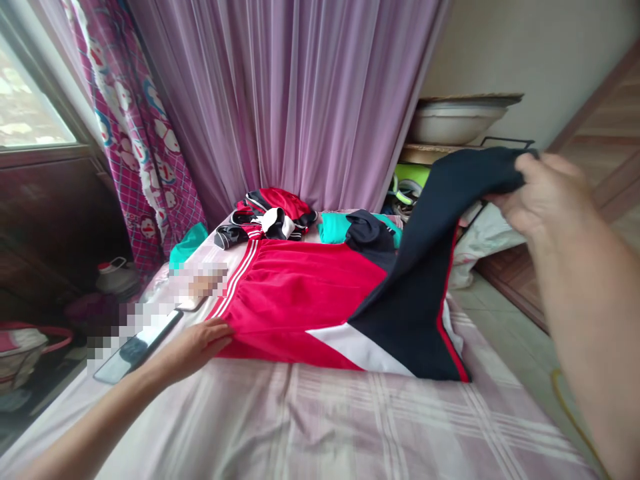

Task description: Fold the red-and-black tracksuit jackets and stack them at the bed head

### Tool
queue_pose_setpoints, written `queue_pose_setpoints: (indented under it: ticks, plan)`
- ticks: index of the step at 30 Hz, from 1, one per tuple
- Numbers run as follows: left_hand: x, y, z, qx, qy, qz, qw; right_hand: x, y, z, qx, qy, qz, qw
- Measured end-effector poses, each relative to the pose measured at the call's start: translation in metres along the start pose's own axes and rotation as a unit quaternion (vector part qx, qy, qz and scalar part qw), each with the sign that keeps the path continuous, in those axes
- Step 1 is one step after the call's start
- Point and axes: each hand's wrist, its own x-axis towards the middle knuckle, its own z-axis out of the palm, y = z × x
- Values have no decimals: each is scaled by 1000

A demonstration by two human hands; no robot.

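**Black end of the garment lifted in our right hand**

In the head view, we see it spread across the middle of the frame: red body, white wedge near the lower edge, white-striped band at left, black panel with red trim at right.

Its trimmed edge reaches near the bed's right side; the broadest stretch of plaid sheet shows across the lower middle. Behind the garment sit a red-and-black clothes pile and folded teal cloth; a phone lies left.

Our right hand, at right, is closed around the raised black fabric. Our left hand, left of centre, touches the band's lower corner; we cannot tell whether its fingers pinch.
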Motion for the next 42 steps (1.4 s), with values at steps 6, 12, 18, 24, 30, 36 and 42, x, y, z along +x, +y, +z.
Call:
queue_pose_setpoints:
  ticks: [6, 12, 18, 24, 30, 36, 42]
  plan:
    - [18, -5, 11, -11, 52, -122, 991, -36, 25, 77, -131, -141, 225, 955]
    - [2, -38, 8, -39, -26, -119, 992, -160, 63, 78, -297, -350, 327, 826]
    - [-5, -43, -8, -63, -10, -72, 995, -230, 59, 76, -398, -282, 209, 848]
    - [17, -27, -27, -69, 93, -95, 989, -222, 65, 66, -305, -111, 213, 921]
    - [64, -26, -25, 98, 44, -125, 986, -259, 92, 60, -364, -113, 222, 897]
    - [50, -43, -20, 8, 89, -188, 978, -268, 102, 65, -384, -136, 220, 886]
    - [6, -45, -8, -277, 140, -203, 929, -270, 97, 66, -400, -144, 227, 876]
